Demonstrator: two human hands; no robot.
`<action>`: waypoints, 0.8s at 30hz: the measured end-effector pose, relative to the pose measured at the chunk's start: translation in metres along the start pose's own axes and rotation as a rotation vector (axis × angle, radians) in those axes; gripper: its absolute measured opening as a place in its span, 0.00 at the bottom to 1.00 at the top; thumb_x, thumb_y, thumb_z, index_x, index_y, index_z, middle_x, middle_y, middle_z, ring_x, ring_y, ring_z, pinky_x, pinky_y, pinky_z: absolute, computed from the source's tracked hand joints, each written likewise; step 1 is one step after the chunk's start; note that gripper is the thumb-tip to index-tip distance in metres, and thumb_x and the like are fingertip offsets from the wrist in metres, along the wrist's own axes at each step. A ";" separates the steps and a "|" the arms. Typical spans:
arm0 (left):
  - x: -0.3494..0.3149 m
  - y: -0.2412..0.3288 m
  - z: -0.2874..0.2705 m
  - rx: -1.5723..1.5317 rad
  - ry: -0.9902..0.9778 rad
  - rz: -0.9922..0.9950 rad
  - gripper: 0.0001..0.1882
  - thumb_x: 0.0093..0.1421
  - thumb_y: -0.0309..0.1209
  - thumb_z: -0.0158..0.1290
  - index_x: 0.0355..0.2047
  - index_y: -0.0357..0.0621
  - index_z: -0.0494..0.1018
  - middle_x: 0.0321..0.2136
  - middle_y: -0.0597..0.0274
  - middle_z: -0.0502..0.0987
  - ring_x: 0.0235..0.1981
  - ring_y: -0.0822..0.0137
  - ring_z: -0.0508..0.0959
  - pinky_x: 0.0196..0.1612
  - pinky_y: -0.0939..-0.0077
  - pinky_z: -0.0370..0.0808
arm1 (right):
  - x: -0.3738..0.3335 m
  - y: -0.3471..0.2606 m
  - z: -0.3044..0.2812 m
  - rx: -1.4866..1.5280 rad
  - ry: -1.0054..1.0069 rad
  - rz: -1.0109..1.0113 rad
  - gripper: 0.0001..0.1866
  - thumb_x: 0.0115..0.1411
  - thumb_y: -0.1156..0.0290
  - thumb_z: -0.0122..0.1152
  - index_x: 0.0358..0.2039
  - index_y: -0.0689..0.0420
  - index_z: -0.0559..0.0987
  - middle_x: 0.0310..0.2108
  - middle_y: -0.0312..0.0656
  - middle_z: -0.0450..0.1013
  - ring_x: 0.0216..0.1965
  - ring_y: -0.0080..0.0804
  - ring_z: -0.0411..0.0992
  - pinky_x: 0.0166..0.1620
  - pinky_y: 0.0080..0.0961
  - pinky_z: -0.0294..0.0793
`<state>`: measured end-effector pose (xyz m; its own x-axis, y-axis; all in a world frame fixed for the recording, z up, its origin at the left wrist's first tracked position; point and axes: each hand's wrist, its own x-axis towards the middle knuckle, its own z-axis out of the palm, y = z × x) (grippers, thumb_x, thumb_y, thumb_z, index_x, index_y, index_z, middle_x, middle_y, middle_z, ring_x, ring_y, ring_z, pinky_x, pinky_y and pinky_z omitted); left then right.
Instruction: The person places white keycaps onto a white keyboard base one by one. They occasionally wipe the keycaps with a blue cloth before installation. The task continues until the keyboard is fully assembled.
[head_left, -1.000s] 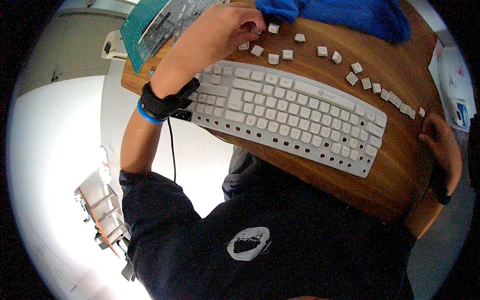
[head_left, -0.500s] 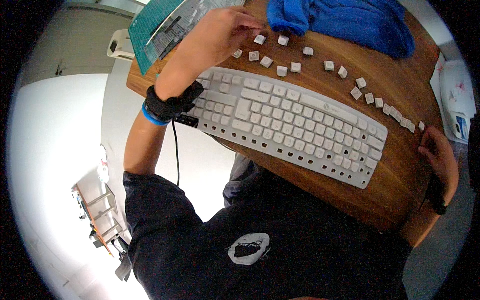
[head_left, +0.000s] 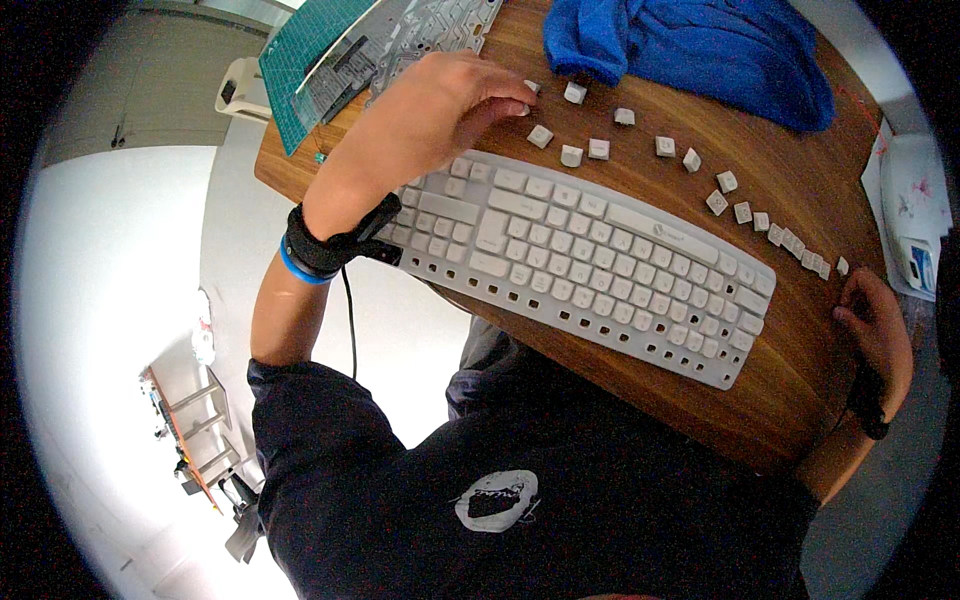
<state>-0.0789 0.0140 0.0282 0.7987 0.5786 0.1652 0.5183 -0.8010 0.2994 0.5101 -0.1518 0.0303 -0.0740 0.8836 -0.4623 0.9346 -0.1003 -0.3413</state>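
One brown wooden table (head_left: 800,350) is seen from above, its edges bent by the wide view, and nearly everything else is spread across it. On it a white keyboard (head_left: 600,250) is laid at a slant, its left part crossed by the left arm (head_left: 340,195). Most of its keys are seated, but square dark holes are exposed along the edge nearest the body and at several spots toward the right end. Past the keyboard, a blue cloth (head_left: 700,60) is bunched up. The far left corner is taken up by a green mat (head_left: 295,70), and a grey sheet (head_left: 450,25) printed with circuit-like lines is set against it (whether the mat is partly covered by it cannot be told).

The left hand (head_left: 445,110) is stretched past the keyboard's far edge, its fingers bent and drawn together at the tips. A white key (head_left: 524,110) is seen right at those tips; whether it is pinched or only touched cannot be told. The right hand (head_left: 875,315) is held near the table's right side, loosely curled, and a gap is seen between thumb and forefinger.

Loose white keys (head_left: 665,147) are scattered in a curved trail between the hands, spaced out near the cloth and crowded toward the right; the last key (head_left: 842,266) is found just beyond the right hand.
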 end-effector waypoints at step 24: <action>-0.020 0.003 -0.010 -0.196 0.048 -0.294 0.11 0.67 0.27 0.64 0.49 0.40 0.82 0.40 0.54 0.86 0.37 0.57 0.86 0.42 0.67 0.82 | -0.008 0.009 0.015 0.052 0.175 0.015 0.20 0.53 0.86 0.71 0.45 0.57 0.76 0.40 0.38 0.73 0.46 0.33 0.72 0.56 0.29 0.71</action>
<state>-0.0962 0.0012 0.0351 0.6066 0.7901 0.0882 0.6514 -0.5576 0.5145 0.5139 -0.1662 0.0186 0.0062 0.9475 -0.3197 0.9154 -0.1341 -0.3796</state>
